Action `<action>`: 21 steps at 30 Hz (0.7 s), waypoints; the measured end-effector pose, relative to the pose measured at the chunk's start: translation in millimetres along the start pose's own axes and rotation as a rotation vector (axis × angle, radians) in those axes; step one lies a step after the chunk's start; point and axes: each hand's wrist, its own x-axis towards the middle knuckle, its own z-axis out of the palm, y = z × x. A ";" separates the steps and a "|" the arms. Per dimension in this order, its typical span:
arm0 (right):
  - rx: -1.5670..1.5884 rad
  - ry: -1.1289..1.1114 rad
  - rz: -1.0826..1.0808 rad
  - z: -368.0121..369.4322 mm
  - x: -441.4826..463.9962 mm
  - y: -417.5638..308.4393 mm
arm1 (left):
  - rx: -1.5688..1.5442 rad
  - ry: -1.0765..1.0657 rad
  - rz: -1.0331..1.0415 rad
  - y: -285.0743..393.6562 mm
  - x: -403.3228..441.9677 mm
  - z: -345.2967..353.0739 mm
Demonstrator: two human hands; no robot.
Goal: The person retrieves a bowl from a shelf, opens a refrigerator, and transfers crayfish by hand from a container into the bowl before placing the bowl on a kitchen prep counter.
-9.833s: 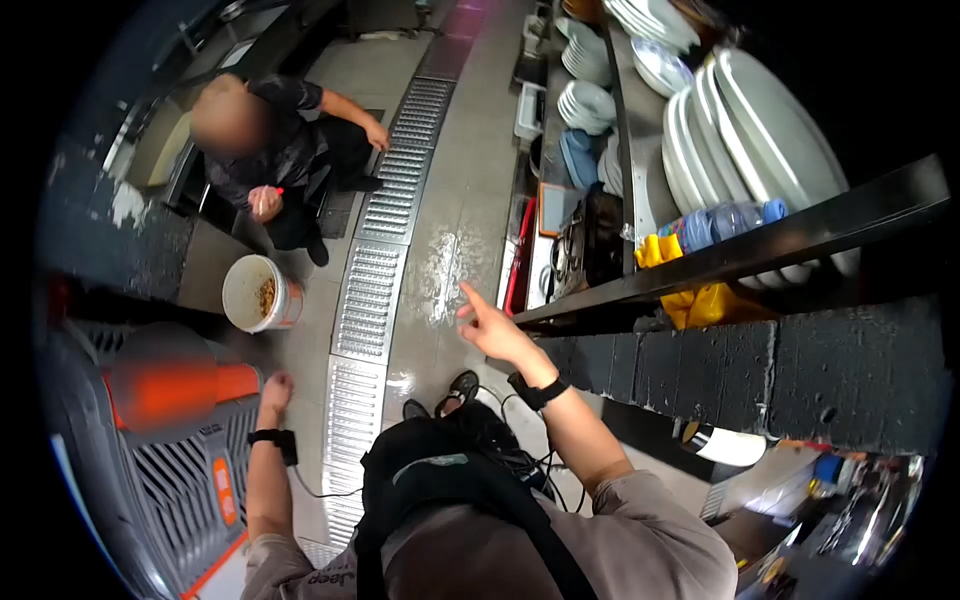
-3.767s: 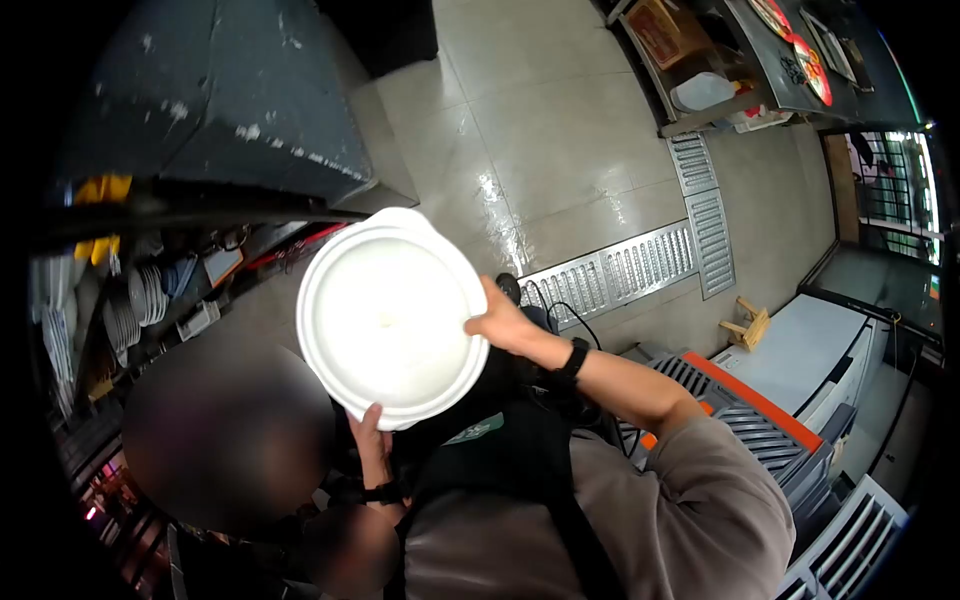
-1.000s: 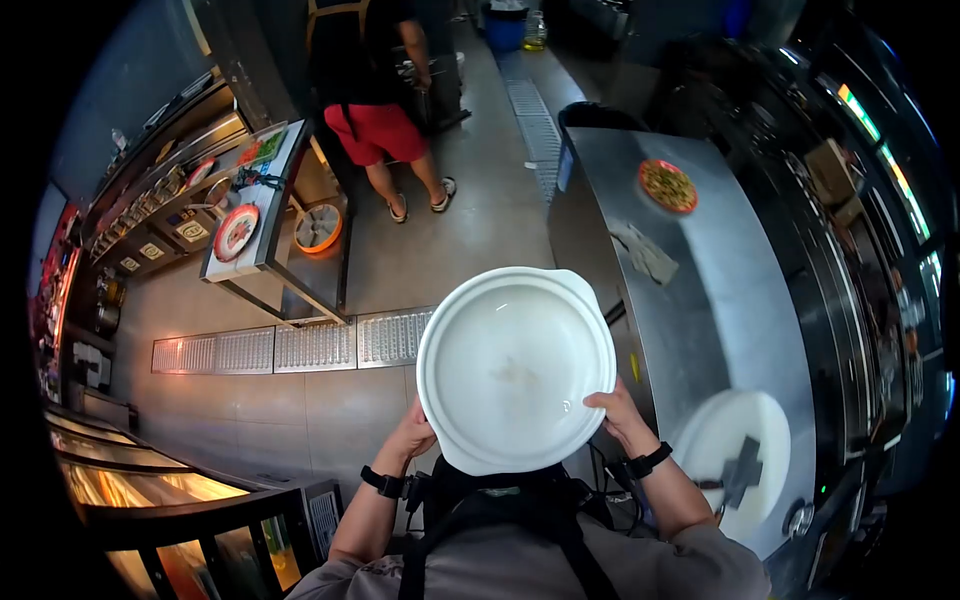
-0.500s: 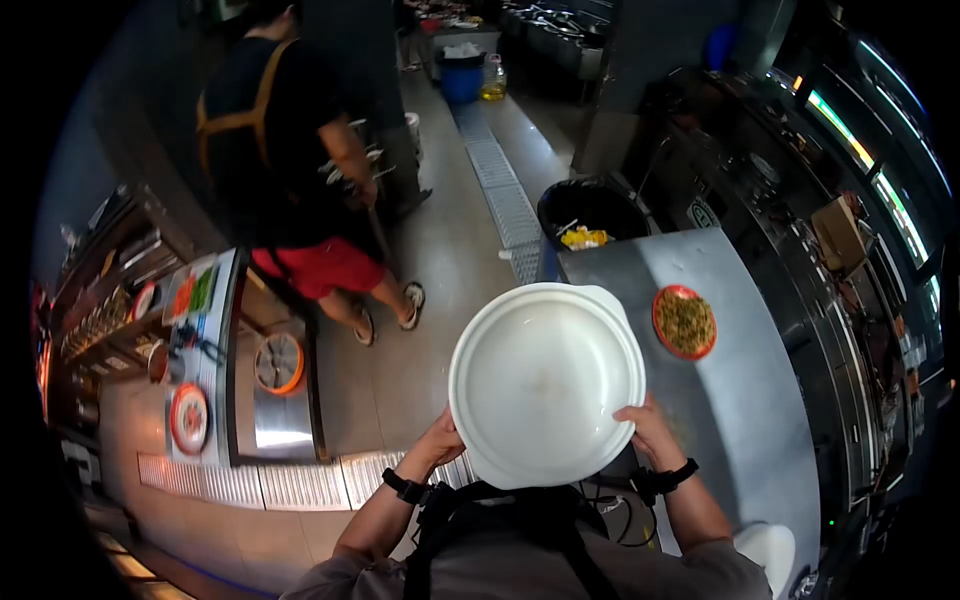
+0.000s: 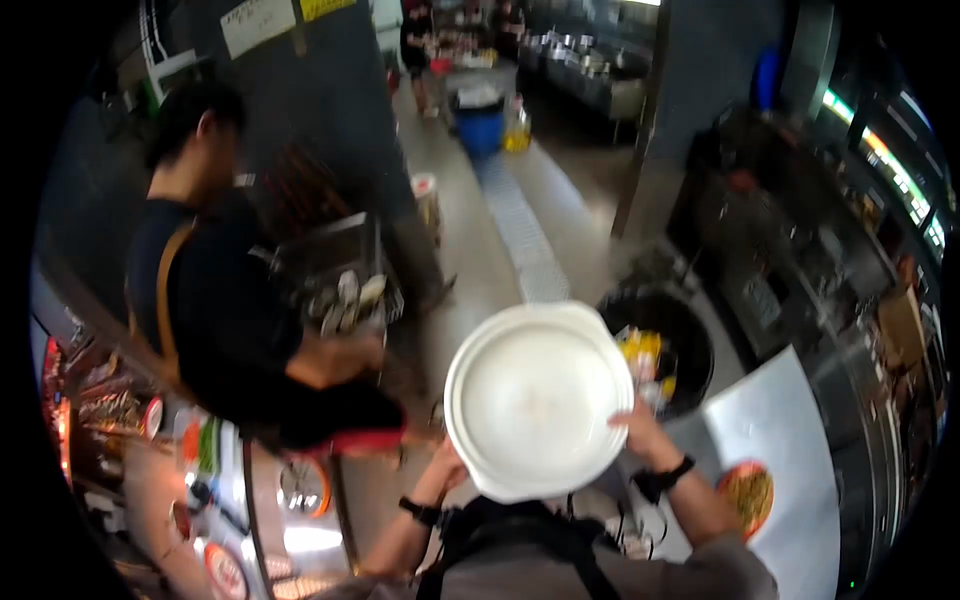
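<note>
Left hand point(image 5: 449, 467) and right hand point(image 5: 643, 437) grip a round white bowl point(image 5: 538, 402) at eight and four o'clock; open grey floor point(image 5: 460, 235) lies at twelve, silver metal counter point(image 5: 800, 440) edge at three.

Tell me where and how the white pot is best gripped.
For the white pot, I'd bring the left hand from the left onto the near lug and the right hand from the right onto the far lug: they jut from opposite sides of its round rim.

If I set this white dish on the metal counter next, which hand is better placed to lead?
Probably your right hand. It holds the white dish on the side nearer the metal counter; your left hand holds the opposite side.
</note>
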 end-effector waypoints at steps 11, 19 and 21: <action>-0.067 0.325 -0.177 -66.1 345.0 -142.4 | -0.357 -0.238 -0.246 100.0 458.7 -98.7; -0.046 0.203 -0.114 -100.9 684.3 -232.3 | -0.145 0.366 -0.042 226.1 737.5 -128.1; -0.044 0.133 -0.135 -108.0 794.7 -263.7 | -0.053 0.386 0.024 277.3 813.3 -135.1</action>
